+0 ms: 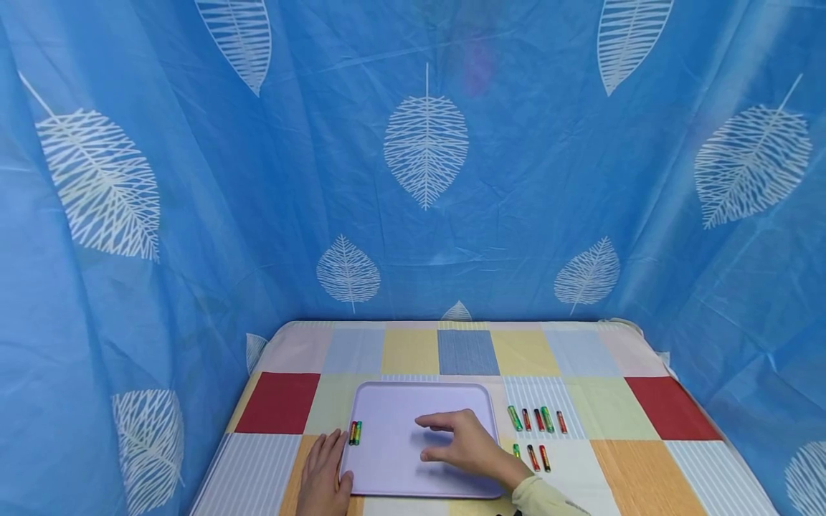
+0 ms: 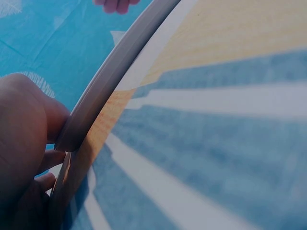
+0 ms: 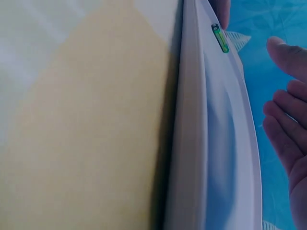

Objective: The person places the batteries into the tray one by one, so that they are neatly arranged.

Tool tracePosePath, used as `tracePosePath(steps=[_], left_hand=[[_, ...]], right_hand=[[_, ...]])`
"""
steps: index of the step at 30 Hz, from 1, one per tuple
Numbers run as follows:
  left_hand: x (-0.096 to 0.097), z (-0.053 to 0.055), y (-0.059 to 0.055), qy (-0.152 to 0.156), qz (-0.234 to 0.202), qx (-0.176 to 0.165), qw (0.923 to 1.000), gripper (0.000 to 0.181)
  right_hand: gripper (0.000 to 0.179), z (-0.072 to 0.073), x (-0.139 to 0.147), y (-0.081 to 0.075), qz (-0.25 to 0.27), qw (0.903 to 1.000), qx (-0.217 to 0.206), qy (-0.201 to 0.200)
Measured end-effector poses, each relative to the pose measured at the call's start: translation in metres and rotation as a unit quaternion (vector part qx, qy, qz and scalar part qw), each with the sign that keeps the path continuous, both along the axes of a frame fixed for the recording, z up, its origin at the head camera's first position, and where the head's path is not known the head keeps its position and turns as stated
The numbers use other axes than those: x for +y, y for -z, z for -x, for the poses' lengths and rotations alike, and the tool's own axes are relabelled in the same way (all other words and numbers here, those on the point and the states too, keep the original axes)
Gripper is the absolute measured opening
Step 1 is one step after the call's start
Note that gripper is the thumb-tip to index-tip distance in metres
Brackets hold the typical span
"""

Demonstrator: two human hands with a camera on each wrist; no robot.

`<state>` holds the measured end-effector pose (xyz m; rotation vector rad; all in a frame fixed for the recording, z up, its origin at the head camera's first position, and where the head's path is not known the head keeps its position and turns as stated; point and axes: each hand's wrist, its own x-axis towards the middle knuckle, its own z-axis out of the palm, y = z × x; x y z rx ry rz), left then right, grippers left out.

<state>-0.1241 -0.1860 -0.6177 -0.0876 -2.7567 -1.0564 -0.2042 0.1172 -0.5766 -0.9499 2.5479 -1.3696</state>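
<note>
A pale lilac tray (image 1: 393,473) lies on the patchwork tablecloth. Two batteries, one red and black (image 1: 352,433) and one green (image 1: 358,433), lie side by side along its left edge. My left hand (image 1: 325,473) rests at the tray's left rim, thumb at the near corner; in the left wrist view the thumb (image 2: 57,115) touches the rim. Over the tray's right half hovers my right hand (image 1: 467,444), thumb and fingers spread apart and nothing between them. The right wrist view shows its fingers (image 3: 288,115) loosely extended above the tray.
Right of the tray lie several loose batteries in two rough rows: a green one (image 1: 514,418) and a red one (image 1: 561,422) in the far row, a red and black one (image 1: 545,459) in the near row. Blue leaf-print curtains (image 1: 426,272) enclose the table.
</note>
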Motion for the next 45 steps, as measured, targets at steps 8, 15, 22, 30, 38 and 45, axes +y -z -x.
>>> tracePosePath(steps=[8, 15, 22, 30, 38, 45], left_hand=[[0.001, -0.001, 0.000, -0.002, -0.003, 0.002, 1.0000, 0.066], [0.002, -0.001, 0.001, 0.000, -0.005, 0.008, 1.0000, 0.065], [0.002, -0.002, 0.002, 0.006, -0.004, 0.009, 0.9999, 0.066], [-0.001, -0.002, 0.001, 0.005, -0.004, -0.005, 1.0000, 0.067], [0.000, -0.001, -0.001, -0.002, -0.008, -0.032, 0.9994, 0.067], [-0.001, 0.001, -0.004, -0.003, -0.005, -0.049, 0.9988, 0.067]], right_hand=[[0.053, -0.010, 0.032, -0.003, -0.006, 1.0000, -0.002, 0.004], [0.053, -0.016, 0.061, -0.008, -0.008, 0.9999, -0.015, 0.001], [0.054, -0.025, 0.093, -0.012, -0.008, 0.9996, -0.025, 0.003], [0.054, -0.033, 0.130, -0.018, -0.034, 0.9985, -0.034, 0.026], [0.054, -0.040, 0.164, -0.021, -0.061, 0.9949, -0.057, 0.055], [0.057, -0.044, 0.183, -0.026, -0.104, 0.9860, -0.084, 0.099]])
